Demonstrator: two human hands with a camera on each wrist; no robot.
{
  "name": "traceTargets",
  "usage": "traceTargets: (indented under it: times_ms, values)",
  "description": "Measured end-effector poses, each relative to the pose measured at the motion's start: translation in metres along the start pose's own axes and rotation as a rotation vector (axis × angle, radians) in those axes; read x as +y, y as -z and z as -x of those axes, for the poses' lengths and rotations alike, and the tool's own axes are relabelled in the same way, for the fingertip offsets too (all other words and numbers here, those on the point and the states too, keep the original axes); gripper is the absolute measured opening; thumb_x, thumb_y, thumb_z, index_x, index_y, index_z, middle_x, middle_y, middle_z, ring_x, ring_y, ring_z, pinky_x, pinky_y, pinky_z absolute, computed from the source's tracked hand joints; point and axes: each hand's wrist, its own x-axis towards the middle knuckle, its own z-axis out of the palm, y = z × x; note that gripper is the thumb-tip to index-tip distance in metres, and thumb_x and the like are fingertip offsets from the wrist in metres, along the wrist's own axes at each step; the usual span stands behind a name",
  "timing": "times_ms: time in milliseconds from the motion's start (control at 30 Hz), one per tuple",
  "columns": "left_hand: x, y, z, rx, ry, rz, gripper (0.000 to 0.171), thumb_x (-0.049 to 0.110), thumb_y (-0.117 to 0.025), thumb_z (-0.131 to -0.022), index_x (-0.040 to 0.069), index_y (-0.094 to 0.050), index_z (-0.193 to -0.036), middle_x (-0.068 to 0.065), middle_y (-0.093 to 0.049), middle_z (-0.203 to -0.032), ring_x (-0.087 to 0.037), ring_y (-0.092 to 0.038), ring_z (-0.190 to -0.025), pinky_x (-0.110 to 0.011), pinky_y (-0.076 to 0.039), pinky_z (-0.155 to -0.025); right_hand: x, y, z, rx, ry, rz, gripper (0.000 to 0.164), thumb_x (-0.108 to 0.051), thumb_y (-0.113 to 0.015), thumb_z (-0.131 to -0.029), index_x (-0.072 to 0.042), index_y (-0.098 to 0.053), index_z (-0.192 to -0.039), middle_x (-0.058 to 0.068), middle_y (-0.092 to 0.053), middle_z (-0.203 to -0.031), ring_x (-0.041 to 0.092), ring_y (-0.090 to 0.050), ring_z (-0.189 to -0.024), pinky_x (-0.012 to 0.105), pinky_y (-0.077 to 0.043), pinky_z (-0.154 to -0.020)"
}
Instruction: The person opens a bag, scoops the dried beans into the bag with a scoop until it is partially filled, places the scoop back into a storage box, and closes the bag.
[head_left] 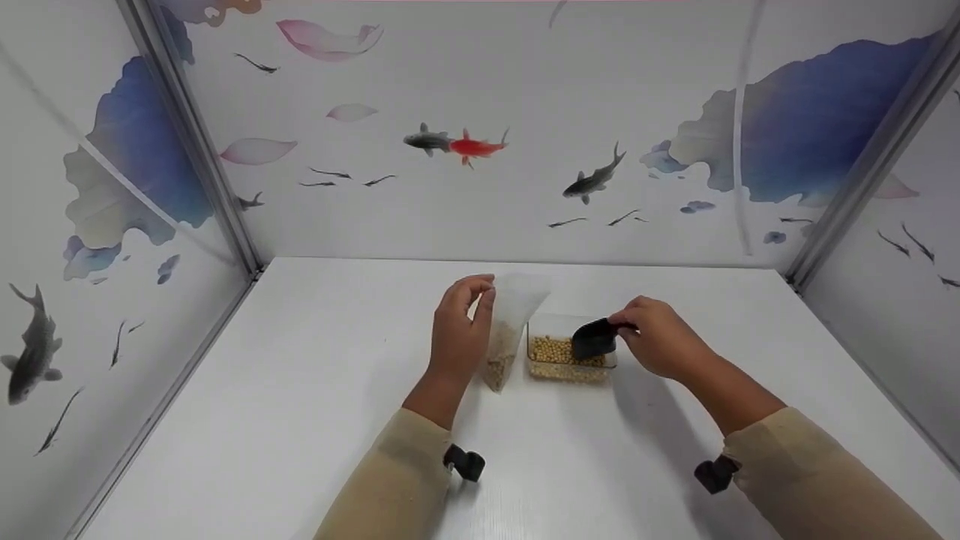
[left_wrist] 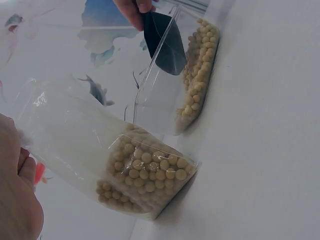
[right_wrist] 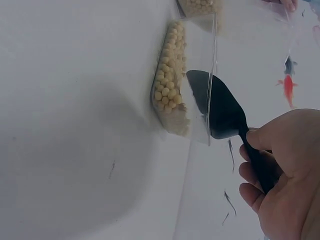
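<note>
My left hand [head_left: 459, 337] holds the upper edge of a clear plastic bag [head_left: 517, 300], which stands on the table with soybeans [left_wrist: 157, 170] gathered in its bottom. Just to the right of the bag is a clear rectangular container [left_wrist: 155, 102], partly filled with more soybeans [head_left: 551, 349]. My right hand [head_left: 664, 341] grips the handle of a black scoop [right_wrist: 225, 107], thumb on one side and fingers curled round the other. The scoop's blade dips inside the container, tilted down over the beans at its right side.
A white tabletop [head_left: 300, 375] lies under everything. White panels printed with fish and petals enclose it at the back and sides, with a grey metal post [head_left: 195, 142] at the left corner. Each sleeve carries a small black wrist device [head_left: 466, 463].
</note>
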Motion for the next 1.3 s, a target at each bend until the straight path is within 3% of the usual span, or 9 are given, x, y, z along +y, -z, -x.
traceTargets:
  times_ms: [300,633,867,1067,1300]
  values:
    - [-0.002,-0.002,-0.001,0.011,-0.015,-0.010,0.023,0.033,-0.056,-0.113,0.013,-0.067,-0.120,0.000,-0.070,-0.137,-0.016,-0.063,-0.137,-0.031,-0.052,-0.119,-0.009,-0.006,-0.003,-0.074,0.021,0.068,0.027,0.001,-0.063,-0.104,0.000,-0.077,-0.126,0.020,-0.070,-0.119,0.039,-0.068,-0.113,0.051,-0.063,-0.092]
    - [0.000,0.000,-0.001,-0.010,-0.004,-0.005,0.024,0.033,-0.054,-0.114,0.013,-0.067,-0.121,-0.001,-0.069,-0.139,-0.017,-0.062,-0.139,-0.030,-0.052,-0.120,-0.005,-0.017,-0.007,-0.117,0.006,-0.023,0.030,-0.002,-0.059,-0.107,-0.003,-0.075,-0.132,0.018,-0.069,-0.124,0.036,-0.067,-0.115,0.048,-0.060,-0.090]
    - [-0.001,-0.001,0.000,0.006,-0.008,-0.002,0.024,0.033,-0.056,-0.114,0.013,-0.068,-0.121,-0.001,-0.069,-0.139,-0.017,-0.063,-0.138,-0.032,-0.053,-0.119,-0.007,-0.031,-0.010,-0.118,0.040,-0.063,0.032,-0.004,-0.061,-0.107,-0.006,-0.073,-0.136,0.016,-0.069,-0.128,0.037,-0.066,-0.123,0.055,-0.058,-0.102]
    - [-0.001,0.000,0.000,0.009,0.000,-0.002,0.024,0.032,-0.056,-0.114,0.013,-0.068,-0.121,-0.001,-0.069,-0.139,-0.018,-0.062,-0.138,-0.032,-0.053,-0.119,-0.008,-0.045,-0.012,-0.139,-0.033,-0.128,0.032,-0.010,-0.061,-0.109,-0.010,-0.071,-0.139,0.015,-0.067,-0.135,0.037,-0.063,-0.131,0.057,-0.055,-0.110]
    - [-0.001,-0.001,-0.001,0.017,-0.023,-0.014,0.024,0.031,-0.056,-0.114,0.012,-0.068,-0.120,-0.002,-0.070,-0.137,-0.018,-0.063,-0.137,-0.032,-0.053,-0.119,-0.008,-0.053,-0.009,-0.124,-0.079,-0.174,0.033,-0.014,-0.059,-0.110,-0.011,-0.069,-0.142,0.014,-0.064,-0.140,0.035,-0.061,-0.132,0.056,-0.054,-0.108]
